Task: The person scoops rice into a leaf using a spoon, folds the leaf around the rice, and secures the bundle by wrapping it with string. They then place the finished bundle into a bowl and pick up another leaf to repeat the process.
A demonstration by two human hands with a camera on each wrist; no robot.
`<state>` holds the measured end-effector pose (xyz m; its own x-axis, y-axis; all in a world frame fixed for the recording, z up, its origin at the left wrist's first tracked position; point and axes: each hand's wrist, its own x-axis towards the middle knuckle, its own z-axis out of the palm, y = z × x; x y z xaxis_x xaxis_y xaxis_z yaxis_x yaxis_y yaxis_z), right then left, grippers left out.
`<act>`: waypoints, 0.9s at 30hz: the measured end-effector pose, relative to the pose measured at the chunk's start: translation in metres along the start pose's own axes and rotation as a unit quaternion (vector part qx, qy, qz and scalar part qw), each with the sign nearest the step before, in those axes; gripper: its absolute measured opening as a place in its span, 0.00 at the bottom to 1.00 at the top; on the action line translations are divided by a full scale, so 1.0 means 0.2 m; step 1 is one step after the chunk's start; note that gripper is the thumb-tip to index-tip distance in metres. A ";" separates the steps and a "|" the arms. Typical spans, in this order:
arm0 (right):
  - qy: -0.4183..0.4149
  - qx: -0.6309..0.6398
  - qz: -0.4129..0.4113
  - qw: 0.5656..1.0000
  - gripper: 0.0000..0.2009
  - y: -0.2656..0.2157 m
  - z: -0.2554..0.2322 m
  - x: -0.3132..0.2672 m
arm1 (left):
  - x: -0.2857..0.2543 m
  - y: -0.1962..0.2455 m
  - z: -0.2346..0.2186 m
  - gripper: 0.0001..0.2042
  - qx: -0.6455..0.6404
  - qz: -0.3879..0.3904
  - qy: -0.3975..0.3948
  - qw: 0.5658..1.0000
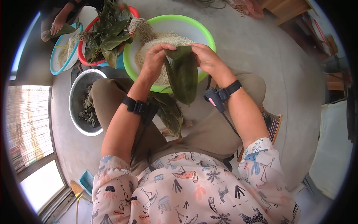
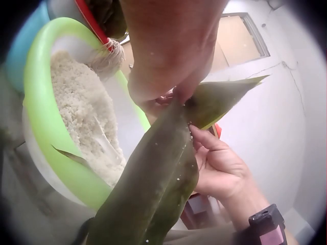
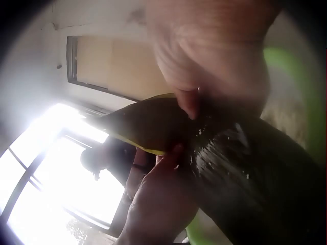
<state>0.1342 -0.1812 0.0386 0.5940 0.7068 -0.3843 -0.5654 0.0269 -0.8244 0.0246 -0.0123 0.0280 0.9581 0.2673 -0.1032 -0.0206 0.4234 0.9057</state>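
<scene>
Both hands hold a broad dark green leaf (image 1: 181, 74) by its upper edge, above the near part of a green-rimmed basin (image 1: 128, 61) of white rice (image 1: 164, 43). The left hand (image 1: 156, 59) pinches the left corner and the right hand (image 1: 207, 58) pinches the right corner. In the left wrist view the leaf (image 2: 148, 173) hangs down broad, with a pointed part to the right and a few grains stuck on it. The right wrist view shows the leaf (image 3: 240, 168) wet and shiny between the two hands.
More leaves (image 1: 167, 114) lie between the knees. At the left stand a metal basin (image 1: 74, 108) with dark bundles, a red-rimmed basin (image 1: 81, 52) piled with leaves and string (image 1: 141, 29), and a blue-rimmed basin (image 1: 52, 63) near another person's hand (image 1: 58, 23).
</scene>
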 end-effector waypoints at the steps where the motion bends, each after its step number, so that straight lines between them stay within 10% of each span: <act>1: 0.000 -0.001 0.000 1.000 0.11 0.00 -0.01 0.01 | -0.01 0.01 0.00 0.07 0.014 0.004 -0.005 1.000; 7: -0.116 0.101 0.066 0.986 0.13 -0.08 -0.01 -0.04 | 0.02 -0.04 -0.07 0.09 0.171 0.125 -0.037 0.977; 12: 0.002 -0.029 -0.016 0.999 0.10 -0.03 0.00 -0.03 | -0.02 0.04 0.00 0.15 0.306 0.209 -0.073 0.926; 17: 0.026 -0.012 -0.035 0.999 0.07 -0.03 0.01 -0.02 | -0.07 0.14 0.04 0.18 -0.023 -0.052 0.008 0.998; 20: 0.019 -0.028 -0.046 0.998 0.07 -0.04 0.03 -0.01 | -0.09 0.17 0.09 0.15 0.077 -0.108 0.021 0.991; 27: 0.049 -0.215 -0.126 0.967 0.11 0.00 0.04 0.05 | -0.03 0.01 0.01 0.10 0.107 -0.045 0.052 0.992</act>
<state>0.1357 -0.1687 0.0374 0.7454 0.6446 -0.1698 -0.1182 -0.1229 -0.9854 0.0189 -0.0143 0.0303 0.9184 0.3295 -0.2188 0.1352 0.2583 0.9566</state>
